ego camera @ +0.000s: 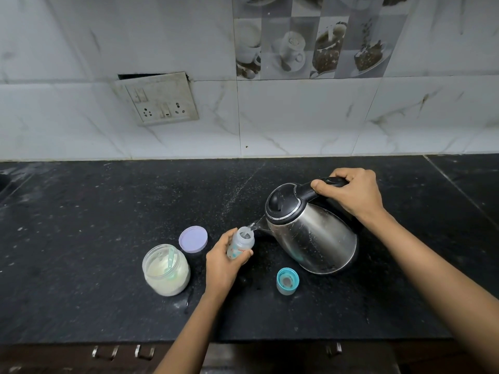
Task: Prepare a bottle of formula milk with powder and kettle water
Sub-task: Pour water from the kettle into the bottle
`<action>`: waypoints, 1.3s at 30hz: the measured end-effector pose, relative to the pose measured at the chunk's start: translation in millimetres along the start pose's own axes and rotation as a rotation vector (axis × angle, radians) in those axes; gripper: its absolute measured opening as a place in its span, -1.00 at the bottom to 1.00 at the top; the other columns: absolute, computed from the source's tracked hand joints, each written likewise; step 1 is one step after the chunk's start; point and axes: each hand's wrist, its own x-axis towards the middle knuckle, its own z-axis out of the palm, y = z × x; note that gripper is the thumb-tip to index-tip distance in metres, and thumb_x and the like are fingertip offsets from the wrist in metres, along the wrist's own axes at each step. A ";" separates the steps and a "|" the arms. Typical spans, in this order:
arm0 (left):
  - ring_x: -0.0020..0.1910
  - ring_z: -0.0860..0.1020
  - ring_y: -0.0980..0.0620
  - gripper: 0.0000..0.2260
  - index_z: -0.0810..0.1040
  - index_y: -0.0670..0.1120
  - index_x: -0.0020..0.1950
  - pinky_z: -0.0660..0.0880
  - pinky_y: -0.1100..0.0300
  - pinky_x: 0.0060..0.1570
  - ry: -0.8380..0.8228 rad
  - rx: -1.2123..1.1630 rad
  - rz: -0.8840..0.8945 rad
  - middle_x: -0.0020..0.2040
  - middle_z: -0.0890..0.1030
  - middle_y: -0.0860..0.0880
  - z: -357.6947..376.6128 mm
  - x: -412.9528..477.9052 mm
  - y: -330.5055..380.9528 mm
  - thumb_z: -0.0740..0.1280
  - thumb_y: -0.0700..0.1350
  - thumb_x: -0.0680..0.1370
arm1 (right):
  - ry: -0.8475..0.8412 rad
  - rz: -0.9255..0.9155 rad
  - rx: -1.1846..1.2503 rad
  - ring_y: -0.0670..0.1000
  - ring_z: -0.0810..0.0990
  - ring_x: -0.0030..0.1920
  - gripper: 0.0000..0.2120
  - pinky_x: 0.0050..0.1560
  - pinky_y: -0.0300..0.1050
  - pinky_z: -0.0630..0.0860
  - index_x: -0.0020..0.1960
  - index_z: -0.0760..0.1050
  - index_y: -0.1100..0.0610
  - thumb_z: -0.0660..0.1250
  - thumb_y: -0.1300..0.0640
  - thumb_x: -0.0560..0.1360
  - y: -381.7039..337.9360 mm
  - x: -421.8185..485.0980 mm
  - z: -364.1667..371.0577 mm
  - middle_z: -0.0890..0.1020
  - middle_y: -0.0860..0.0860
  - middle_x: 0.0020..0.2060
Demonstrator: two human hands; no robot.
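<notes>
My left hand grips a small clear baby bottle, which stands open on the black counter. A steel kettle with a black lid is tilted left, my right hand curled round its black handle. Water runs from the spout into the bottle's mouth. The bottle's teal cap lies on the counter in front of the kettle. To the left stands an open jar of white powder with a pale green scoop inside, and its lilac lid lies behind it.
A tiled wall rises behind the counter, with a switch and socket plate on it. The counter's front edge runs along the bottom, with drawer handles below. A dark sink rim shows at the far left.
</notes>
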 end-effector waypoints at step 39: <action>0.11 0.58 0.19 -0.50 0.52 0.08 0.22 0.50 0.07 0.21 -0.004 -0.022 -0.009 0.09 0.63 0.18 6.7 -5.9 0.5 0.51 -0.03 0.29 | 0.002 -0.024 0.016 -0.08 0.32 -0.51 -0.43 -0.43 -0.14 0.25 -0.45 0.46 0.17 0.37 -0.38 0.19 8.0 0.7 -0.1 0.48 0.12 -0.55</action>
